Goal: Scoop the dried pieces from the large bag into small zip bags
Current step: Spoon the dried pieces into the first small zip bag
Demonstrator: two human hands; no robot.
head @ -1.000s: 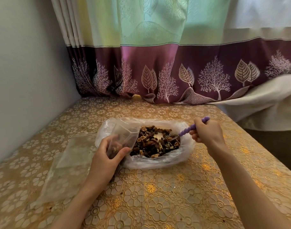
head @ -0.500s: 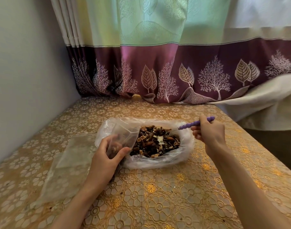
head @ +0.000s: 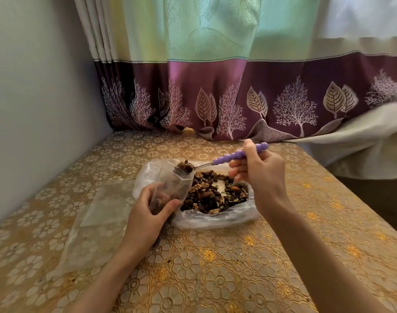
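- Looking down from the head cam: a person's two bare arms reach over a table [head: 215, 279] w/ a gold floral cloth.
- Left hand [head: 147, 215] grips a small zip bag [head: 175, 188], thumb on the near side, fingers curled round the far side; bag stands upright w/ its mouth open at the top, some dried pieces already in the bottom.
- Right hand [head: 258, 172] pinches the purple handle of a spoon [head: 233, 155], thumb on top, fingers curled under it; handle end sticks out past the hand toward the curtain.
- Spoon bowl is loaded w/ a heap of dried pieces [head: 185, 167] and sits right at the small bag's mouth, on or just over its rim; can't tell if it touches.
- Large bag [head: 215, 220], clear plastic, lies open on the table just beside and behind the small bag, touching it; it holds the main pile of dark dried bits and pale nut-like pieces, w/ a pale gap in the middle of the pile.
- Flat clear plastic bags [head: 98, 222] lie on the cloth to the left of the left hand.
- Behind the table: a curtain [head: 238, 91], pale green on top, plum band w/ tree and leaf prints below; plain wall [head: 35, 98] on the left.
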